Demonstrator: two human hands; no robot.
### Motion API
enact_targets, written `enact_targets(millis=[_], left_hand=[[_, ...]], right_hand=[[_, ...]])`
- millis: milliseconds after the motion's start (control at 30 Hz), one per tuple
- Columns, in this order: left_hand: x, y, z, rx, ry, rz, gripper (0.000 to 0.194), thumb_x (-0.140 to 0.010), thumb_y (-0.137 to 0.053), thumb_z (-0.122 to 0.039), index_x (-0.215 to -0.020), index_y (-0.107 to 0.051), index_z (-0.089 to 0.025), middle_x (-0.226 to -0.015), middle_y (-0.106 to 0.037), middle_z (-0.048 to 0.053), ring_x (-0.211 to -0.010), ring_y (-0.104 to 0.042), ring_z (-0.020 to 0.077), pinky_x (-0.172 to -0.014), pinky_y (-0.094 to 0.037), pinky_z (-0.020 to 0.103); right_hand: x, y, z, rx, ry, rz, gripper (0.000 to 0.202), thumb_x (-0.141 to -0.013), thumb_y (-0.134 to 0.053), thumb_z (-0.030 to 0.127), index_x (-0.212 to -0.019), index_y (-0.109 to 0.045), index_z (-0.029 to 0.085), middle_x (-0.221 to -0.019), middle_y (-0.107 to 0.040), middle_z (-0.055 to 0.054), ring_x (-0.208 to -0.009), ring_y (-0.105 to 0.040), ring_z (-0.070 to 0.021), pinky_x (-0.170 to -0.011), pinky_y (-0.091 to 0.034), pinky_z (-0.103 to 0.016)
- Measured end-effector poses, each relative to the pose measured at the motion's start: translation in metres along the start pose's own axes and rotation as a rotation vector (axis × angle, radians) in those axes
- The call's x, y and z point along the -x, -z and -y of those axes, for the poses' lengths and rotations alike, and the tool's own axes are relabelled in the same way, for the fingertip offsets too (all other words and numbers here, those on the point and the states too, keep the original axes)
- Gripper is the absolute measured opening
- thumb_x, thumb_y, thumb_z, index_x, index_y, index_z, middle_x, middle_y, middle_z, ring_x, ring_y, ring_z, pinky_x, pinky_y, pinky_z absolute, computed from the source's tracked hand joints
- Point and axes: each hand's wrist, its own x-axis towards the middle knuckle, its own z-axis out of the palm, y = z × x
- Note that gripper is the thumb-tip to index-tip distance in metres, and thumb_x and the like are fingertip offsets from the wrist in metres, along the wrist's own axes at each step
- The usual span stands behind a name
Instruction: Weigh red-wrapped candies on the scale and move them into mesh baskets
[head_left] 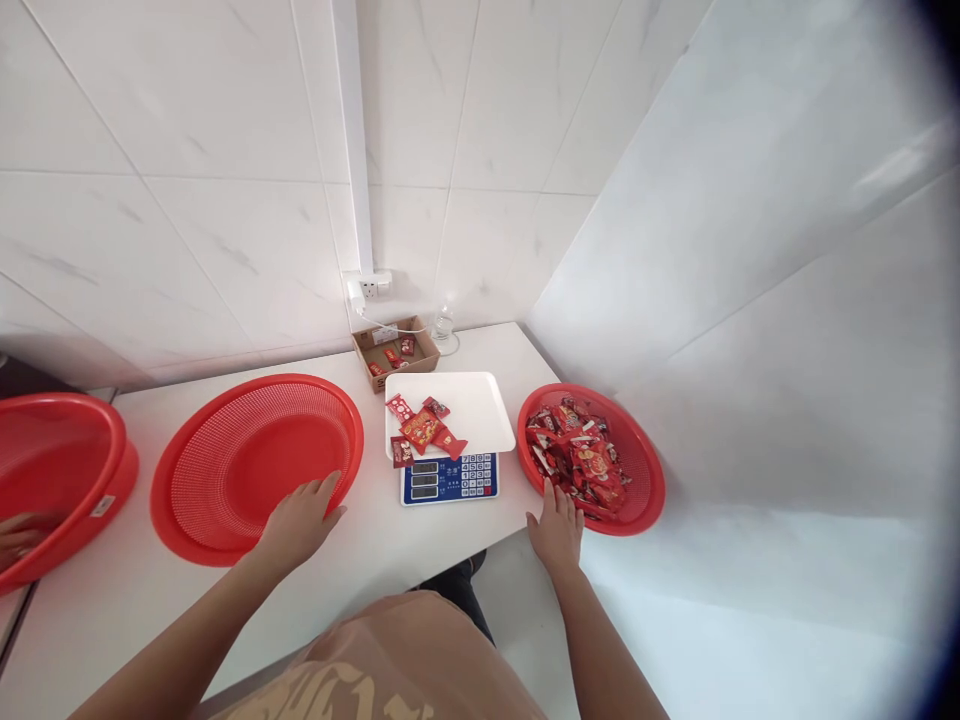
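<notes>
Both hands are flat with loose fingers, gripping nothing: left hand (298, 520) on the empty basket (225, 500) rim, right hand (556, 525) touching the candy basket (646, 470). Candies (421, 430) crowd the scale (450, 440) tray's left edge, so I reckon a bump could spill them.

We had bare white tabletop (375, 545) open between the empty red mesh plastic basket (225, 470) and the blue-fronted scale with its white tray (480, 405). The red basket of red wrapped sweets (645, 470) nearly touched the scale's right side. Behind, an open brown cardboard box (395, 350) and a clear bottle (444, 330) blocked the tiled wall.
</notes>
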Motion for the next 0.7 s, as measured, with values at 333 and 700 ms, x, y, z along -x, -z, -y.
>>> enact_targets(millis=[333, 700], left_hand=[[-0.072, -0.023, -0.055, -0.012, -0.387, -0.197, 0.035, -0.084, -0.049, -0.024, -0.118, -0.054, -0.020, -0.116, -0.059, 0.009, -0.111, -0.049, 0.0238, -0.093, -0.042, 0.037], [-0.097, -0.031, -0.063, -0.068, -0.436, -0.250, 0.035, -0.077, -0.058, -0.023, -0.112, -0.055, -0.024, -0.113, -0.056, 0.007, -0.110, -0.047, 0.0247, -0.097, -0.035, 0.040]], right_hand=[[0.001, 0.006, 0.003, 0.049, -0.026, 0.041, 0.064, -0.084, -0.042, 0.025, -0.144, -0.022, 0.013, -0.145, -0.033, -0.012, -0.134, -0.027, -0.0262, -0.109, -0.013, -0.040], [0.001, 0.008, 0.004, 0.048, -0.030, 0.050, 0.065, -0.084, -0.042, 0.023, -0.144, -0.021, 0.014, -0.145, -0.032, -0.011, -0.134, -0.026, -0.0255, -0.109, -0.012, -0.040]])
